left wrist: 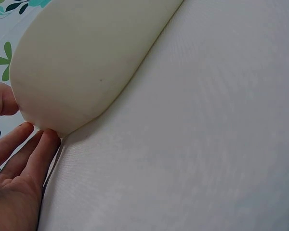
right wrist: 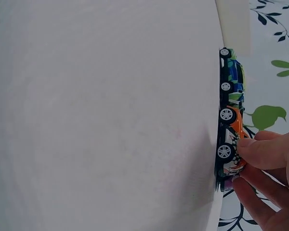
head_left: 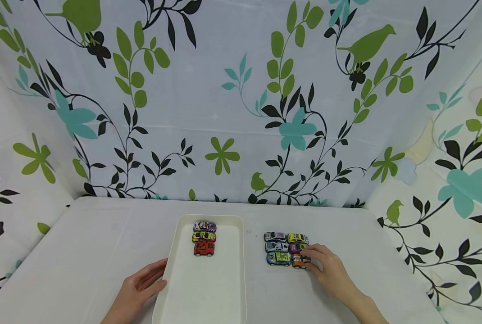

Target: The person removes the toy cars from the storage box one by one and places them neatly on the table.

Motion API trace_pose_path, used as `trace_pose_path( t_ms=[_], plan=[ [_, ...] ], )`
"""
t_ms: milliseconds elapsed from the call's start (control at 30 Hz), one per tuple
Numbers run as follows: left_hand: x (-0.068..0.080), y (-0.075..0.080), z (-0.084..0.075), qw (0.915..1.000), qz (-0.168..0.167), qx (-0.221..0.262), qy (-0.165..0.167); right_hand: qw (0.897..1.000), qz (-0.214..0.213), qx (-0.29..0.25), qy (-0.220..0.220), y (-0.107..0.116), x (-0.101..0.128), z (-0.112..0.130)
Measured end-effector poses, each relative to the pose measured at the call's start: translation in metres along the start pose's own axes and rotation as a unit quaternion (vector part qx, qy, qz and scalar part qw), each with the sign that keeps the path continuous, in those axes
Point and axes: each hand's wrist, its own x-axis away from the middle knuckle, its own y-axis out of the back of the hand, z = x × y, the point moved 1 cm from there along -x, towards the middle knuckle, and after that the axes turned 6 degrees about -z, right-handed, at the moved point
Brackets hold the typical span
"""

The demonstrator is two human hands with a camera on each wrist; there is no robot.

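A white tray (head_left: 208,288) lies at the table's middle with a purple, a yellow and a red toy car (head_left: 203,248) in a column at its far end. Right of it stands a block of several toy cars. My right hand (head_left: 311,260) pinches the near right one, an orange car (head_left: 299,261), between thumb and fingers. The right wrist view shows that hand (right wrist: 250,168) on the orange car (right wrist: 229,134), with a blue-green car (right wrist: 231,72) beside it. My left hand (head_left: 160,274) rests with straight fingers against the tray's left rim. Its fingertips (left wrist: 43,139) touch the tray (left wrist: 86,57).
The table (head_left: 83,252) is covered with a plain white cloth. Cloth walls printed with leaves and birds close it in at the back and on both sides. In the block are a grey car (head_left: 275,236) and a yellow-green car (head_left: 297,238) at the far end.
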Motion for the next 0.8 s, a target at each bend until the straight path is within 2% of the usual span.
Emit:
trace_pose_path(
  t_ms=[233,433,567,800],
  plan=[
    [-0.001,-0.001,-0.002,1.0,0.002,0.001,0.005,1.0,0.013,0.003,-0.002,0.004,-0.005,0.002],
    [-0.003,-0.001,0.0,1.0,0.004,0.004,0.005,1.0,0.024,-0.005,-0.015,0.009,-0.018,0.01],
    [-0.003,0.0,0.001,0.9999,0.006,0.008,0.004,0.999,0.037,-0.033,-0.015,0.008,-0.031,0.022],
    [-0.002,0.0,0.001,0.9999,0.002,0.005,0.011,0.994,0.056,-0.086,0.028,-0.004,-0.058,0.054]
  ],
)
